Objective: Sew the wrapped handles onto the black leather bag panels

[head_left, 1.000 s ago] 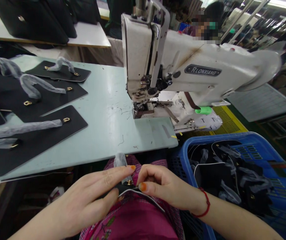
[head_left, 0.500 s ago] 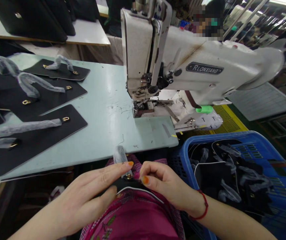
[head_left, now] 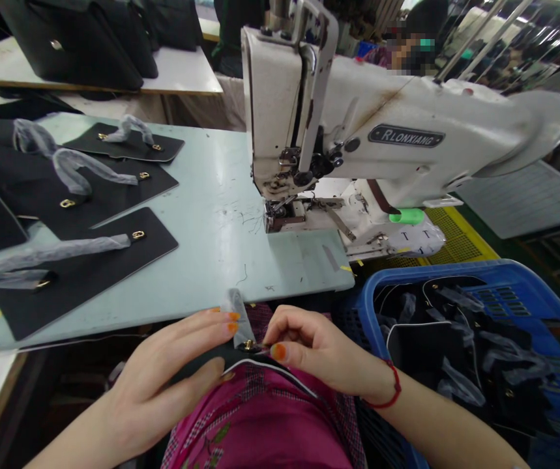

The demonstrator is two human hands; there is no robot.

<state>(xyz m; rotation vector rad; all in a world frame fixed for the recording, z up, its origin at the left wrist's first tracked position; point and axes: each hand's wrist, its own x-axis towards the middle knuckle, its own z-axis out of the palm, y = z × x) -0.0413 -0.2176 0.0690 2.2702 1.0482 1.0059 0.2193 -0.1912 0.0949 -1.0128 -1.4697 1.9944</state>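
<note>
Both my hands meet over my lap, just below the table's front edge. My left hand (head_left: 172,374) grips a black bag panel (head_left: 221,357) with a white edge, thumb under it and fingers on top. My right hand (head_left: 309,352) pinches the same panel beside a small gold ring (head_left: 248,346). A handle wrapped in clear film (head_left: 236,308) rises from that ring between my fingertips. Most of the panel is hidden by my hands.
A white sewing machine (head_left: 358,137) stands on the pale green table (head_left: 211,215). Black panels with wrapped handles (head_left: 79,260) lie at the table's left. A blue crate (head_left: 529,306) of black pieces sits at my right. Another person sits behind the machine.
My hands have shifted slightly up and toward the table edge with the panel. My left fingers now lie closer to the wrapped handle.
</note>
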